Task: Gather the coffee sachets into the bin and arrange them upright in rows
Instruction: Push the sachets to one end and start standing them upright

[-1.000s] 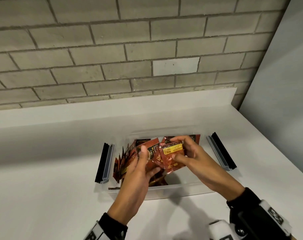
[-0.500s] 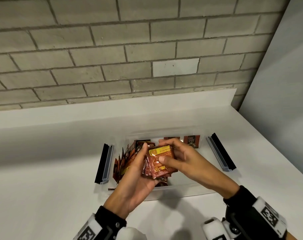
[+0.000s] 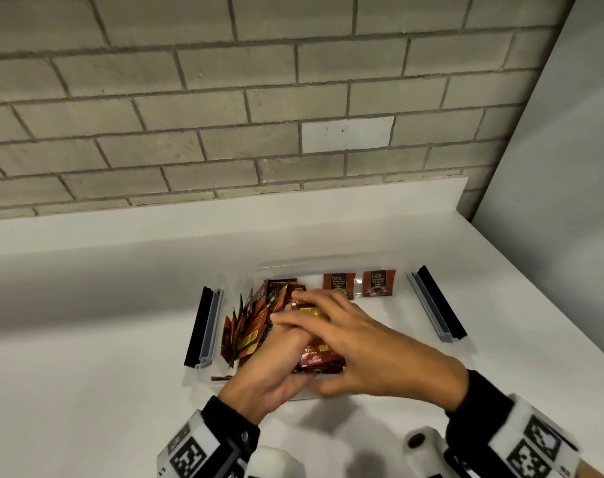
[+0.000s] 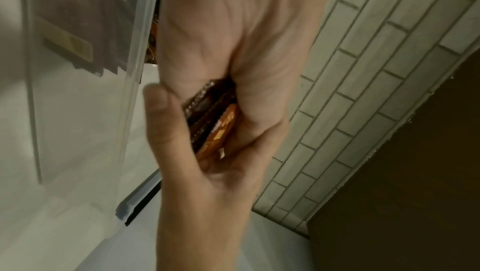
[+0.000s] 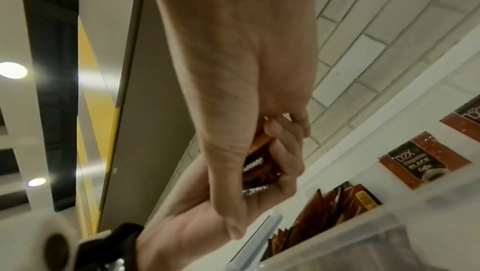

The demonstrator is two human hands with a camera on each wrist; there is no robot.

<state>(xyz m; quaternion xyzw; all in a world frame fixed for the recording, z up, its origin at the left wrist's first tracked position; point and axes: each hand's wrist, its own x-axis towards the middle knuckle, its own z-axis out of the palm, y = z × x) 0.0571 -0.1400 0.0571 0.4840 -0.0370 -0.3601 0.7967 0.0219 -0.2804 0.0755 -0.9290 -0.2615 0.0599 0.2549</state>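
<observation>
Sachets (image 3: 319,357) sit clasped between both hands, left (image 3: 276,367) and right (image 3: 369,350), above the bin (image 3: 379,339).

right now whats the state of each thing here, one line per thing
left hand: curled round a small stack of sachets
right hand: over the same stack, fingers pinching it
held sachets: bunched between both hands, above the bin
bin: clear, lid off, on the counter
row of sachets: upright on edge at the bin's left end
two sachets: apart from the row, labels facing out, by the far wall
</observation>
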